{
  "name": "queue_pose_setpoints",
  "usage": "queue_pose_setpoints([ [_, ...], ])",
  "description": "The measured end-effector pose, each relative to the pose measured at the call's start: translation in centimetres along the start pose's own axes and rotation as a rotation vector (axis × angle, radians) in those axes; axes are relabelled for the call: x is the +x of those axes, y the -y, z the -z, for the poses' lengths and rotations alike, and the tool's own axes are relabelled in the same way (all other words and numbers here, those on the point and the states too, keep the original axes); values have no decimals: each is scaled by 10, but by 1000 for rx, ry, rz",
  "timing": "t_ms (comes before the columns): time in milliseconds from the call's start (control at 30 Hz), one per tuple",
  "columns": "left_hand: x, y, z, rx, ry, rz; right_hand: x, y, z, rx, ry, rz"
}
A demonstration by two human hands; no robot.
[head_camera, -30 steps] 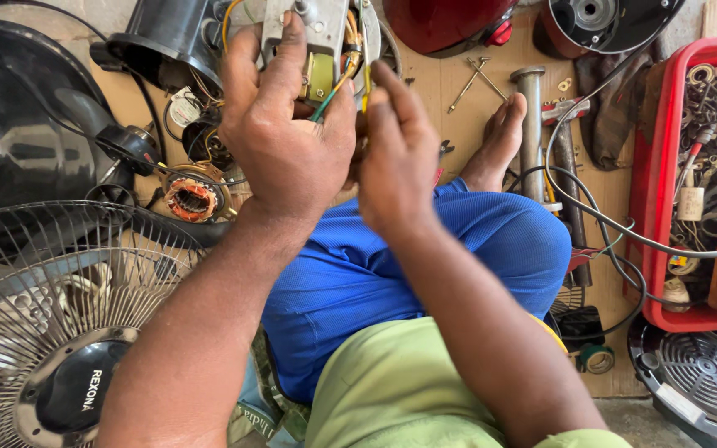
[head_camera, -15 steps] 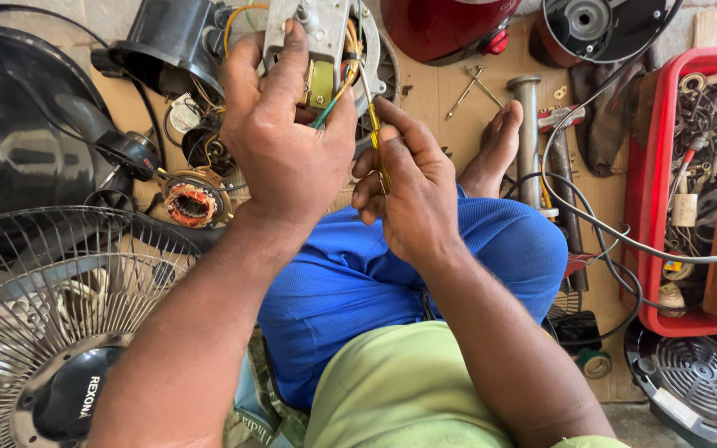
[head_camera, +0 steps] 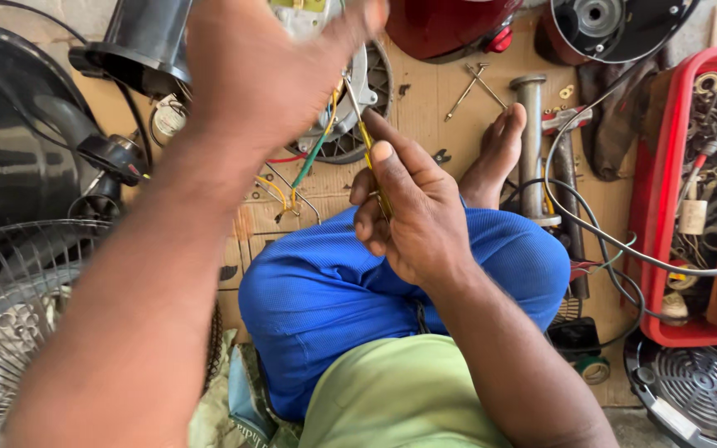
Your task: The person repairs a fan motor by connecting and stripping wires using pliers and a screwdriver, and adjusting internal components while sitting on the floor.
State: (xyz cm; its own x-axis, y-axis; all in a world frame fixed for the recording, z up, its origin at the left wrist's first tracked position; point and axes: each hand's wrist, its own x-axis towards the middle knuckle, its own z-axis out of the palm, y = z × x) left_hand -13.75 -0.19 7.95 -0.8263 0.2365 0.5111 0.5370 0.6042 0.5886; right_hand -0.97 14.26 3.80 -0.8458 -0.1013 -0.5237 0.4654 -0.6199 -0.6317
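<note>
My left hand [head_camera: 271,70] is raised close to the camera and grips a fan motor assembly [head_camera: 350,91] with a pale metal housing, mostly hidden behind the hand. Yellow, green and red wires [head_camera: 313,158] hang down from it. My right hand [head_camera: 412,211] sits just below the motor, over my blue-trousered knee [head_camera: 375,290], pinching a yellow wire [head_camera: 367,141] between thumb and fingers. My bare foot [head_camera: 495,158] rests on the cardboard beside it.
A wire fan guard [head_camera: 10,332] lies at the lower left, black fan housings [head_camera: 10,149] at the left and top. A red tray [head_camera: 665,216] of small parts stands at the right, a hammer [head_camera: 562,166], a metal pipe [head_camera: 530,141] and a grey cable [head_camera: 607,236] beside it.
My left hand has lifted the motor up and toward the camera. My right hand has dropped lower and now pinches the yellow wire, pulled taut from the motor.
</note>
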Motion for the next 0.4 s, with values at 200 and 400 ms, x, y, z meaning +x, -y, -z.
queue_pose_setpoints([
  [200, -11, 1, -7, 204, 102, 110, 12, -2, -4, -62, -19, 71],
  [400, 2, -9, -4, 139, 115, 47, 5, 8, 2, -102, -57, 38],
])
